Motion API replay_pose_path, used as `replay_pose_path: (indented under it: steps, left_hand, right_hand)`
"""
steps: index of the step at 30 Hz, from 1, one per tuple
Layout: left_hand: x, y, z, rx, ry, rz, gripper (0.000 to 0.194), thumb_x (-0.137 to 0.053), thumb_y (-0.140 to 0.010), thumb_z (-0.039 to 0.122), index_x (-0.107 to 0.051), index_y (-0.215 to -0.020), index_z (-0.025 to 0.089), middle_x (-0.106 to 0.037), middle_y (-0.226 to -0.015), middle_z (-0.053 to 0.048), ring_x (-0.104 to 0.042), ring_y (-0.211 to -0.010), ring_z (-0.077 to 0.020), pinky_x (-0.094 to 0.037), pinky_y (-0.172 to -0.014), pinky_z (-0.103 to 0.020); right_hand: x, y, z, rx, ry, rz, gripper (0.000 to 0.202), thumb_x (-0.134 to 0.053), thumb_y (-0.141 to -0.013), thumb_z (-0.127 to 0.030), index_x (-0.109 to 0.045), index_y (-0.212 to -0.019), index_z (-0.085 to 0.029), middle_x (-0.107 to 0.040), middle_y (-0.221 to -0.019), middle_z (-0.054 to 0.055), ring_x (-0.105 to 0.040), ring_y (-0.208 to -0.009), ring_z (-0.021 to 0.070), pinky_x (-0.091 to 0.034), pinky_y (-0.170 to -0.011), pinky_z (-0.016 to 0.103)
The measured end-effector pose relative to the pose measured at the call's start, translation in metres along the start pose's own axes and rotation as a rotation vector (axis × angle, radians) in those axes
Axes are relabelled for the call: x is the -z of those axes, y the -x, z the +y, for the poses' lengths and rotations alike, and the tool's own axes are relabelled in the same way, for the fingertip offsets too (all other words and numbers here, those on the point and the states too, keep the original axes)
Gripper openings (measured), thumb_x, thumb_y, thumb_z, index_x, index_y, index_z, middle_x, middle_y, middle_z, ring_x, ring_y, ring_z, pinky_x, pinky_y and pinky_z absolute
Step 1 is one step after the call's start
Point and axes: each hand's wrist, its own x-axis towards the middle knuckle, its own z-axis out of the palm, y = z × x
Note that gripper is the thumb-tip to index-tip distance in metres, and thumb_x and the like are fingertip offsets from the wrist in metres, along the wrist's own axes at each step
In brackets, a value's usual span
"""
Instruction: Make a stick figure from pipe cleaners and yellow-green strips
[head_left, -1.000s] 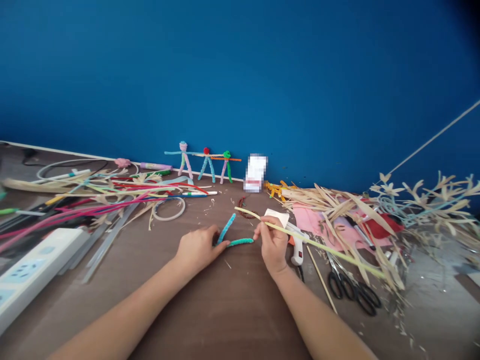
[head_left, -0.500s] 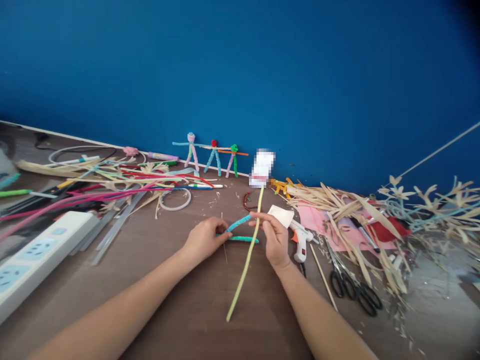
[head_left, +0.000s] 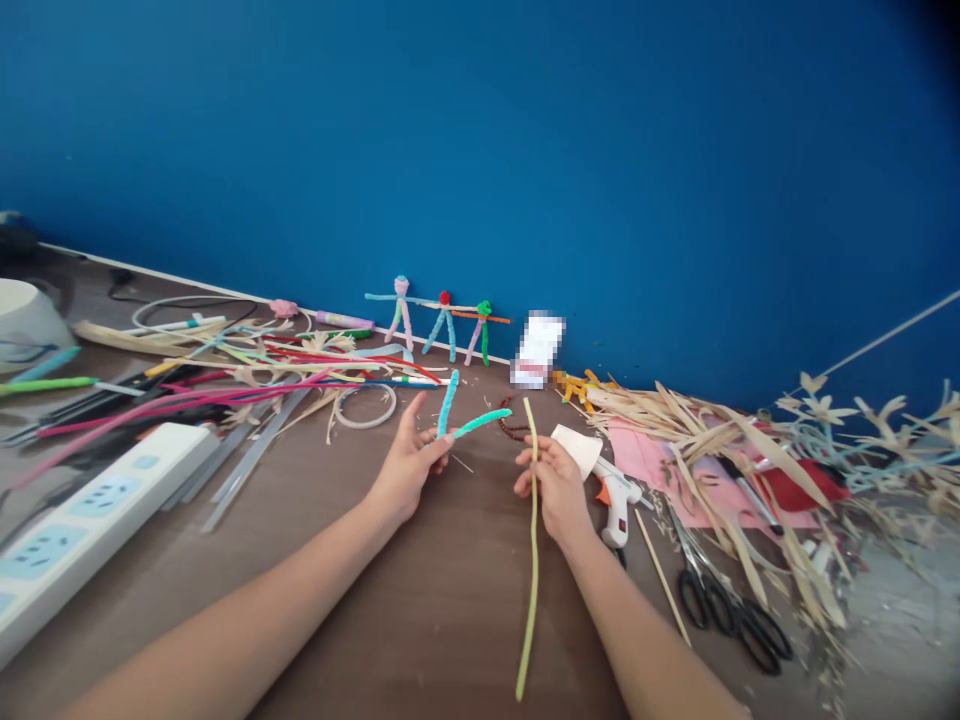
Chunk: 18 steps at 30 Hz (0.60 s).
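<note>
Blue wall, brown counter: three pipe-cleaner figures at centre; left hand fingers pinch one bent turquoise pipe cleaner, right hand fingers close around one yellow-green pipe cleaner.

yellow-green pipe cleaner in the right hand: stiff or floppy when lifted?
Probably semi-stiff: the yellow-green pipe cleaner, pinched near its top by the right hand, hangs long with only a slight curve. Likely light, since fingertips alone hold it. Its fuzzy surface probably resists slipping.

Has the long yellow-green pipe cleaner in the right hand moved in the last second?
Yes. The long yellow-green pipe cleaner has swung from lying slantwise toward the black scissors to hanging nearly upright from the right hand.
</note>
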Motion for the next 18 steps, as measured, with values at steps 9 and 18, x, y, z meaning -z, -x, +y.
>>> replay_pose_path:
  steps: [9,18]
  left_hand:
    - [-0.009,0.01,0.0,0.103,0.111,-0.154,0.073,-0.064,-0.064,0.024,-0.026,-0.126,0.025,-0.052,-0.065,0.005,-0.042,-0.045,-0.0035,-0.032,-0.042,-0.016]
    - [-0.008,0.008,-0.007,0.181,0.16,-0.184,0.038,-0.068,-0.059,0.021,-0.053,-0.095,0.018,-0.05,-0.066,0.004,-0.044,-0.051,-0.004,-0.036,-0.045,-0.015]
  right_hand:
    - [-0.014,0.014,-0.001,-0.126,0.069,-0.327,0.028,-0.045,-0.076,-0.03,-0.05,-0.1,-0.016,-0.038,-0.038,-0.012,-0.039,-0.026,0.0056,-0.032,-0.032,0.016]
    - [-0.017,0.015,0.002,-0.15,0.036,-0.334,0.015,-0.051,-0.07,-0.024,-0.055,-0.082,-0.015,-0.051,-0.05,-0.006,-0.052,-0.04,0.0071,-0.039,-0.04,0.018]
